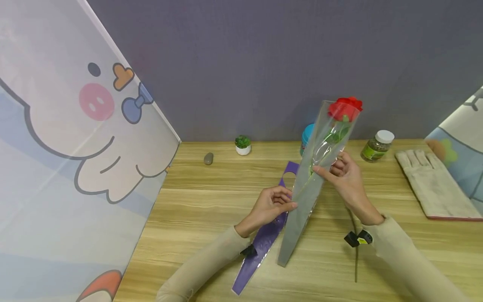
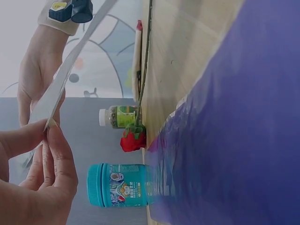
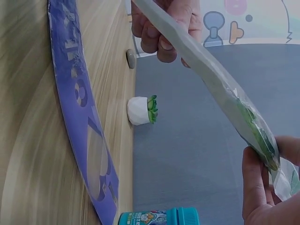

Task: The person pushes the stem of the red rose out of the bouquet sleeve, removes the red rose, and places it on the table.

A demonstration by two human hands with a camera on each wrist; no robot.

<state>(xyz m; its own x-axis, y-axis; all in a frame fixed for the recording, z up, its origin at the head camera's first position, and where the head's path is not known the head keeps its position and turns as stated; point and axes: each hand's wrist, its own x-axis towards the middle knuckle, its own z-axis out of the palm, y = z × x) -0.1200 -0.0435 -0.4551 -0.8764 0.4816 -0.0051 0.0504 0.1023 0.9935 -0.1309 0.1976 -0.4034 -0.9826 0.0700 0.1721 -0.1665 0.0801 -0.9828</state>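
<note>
A single red rose (image 1: 344,110) stands in a clear and grey flower sleeve (image 1: 302,209), slanted above the table with its bloom at the top. My left hand (image 1: 268,207) pinches the sleeve's lower left edge between thumb and fingers. Higher up, my right hand (image 1: 346,178) grips the right edge, thumb in front, around the stem. Beneath the left forearm lies a flat purple flower sleeve (image 1: 268,237) with a cut-out near its top. A second red rose (image 2: 133,140) lies on the table; in the head view only its stem (image 1: 356,264) shows beneath the right wrist.
Behind the sleeve stands a turquoise-lidded jar (image 2: 117,185). A white-capped jar (image 1: 377,146) and work gloves (image 1: 439,184) are on the right. A small potted succulent (image 1: 243,145) and a grey stone (image 1: 208,158) sit near the back edge of the wooden table (image 1: 196,209).
</note>
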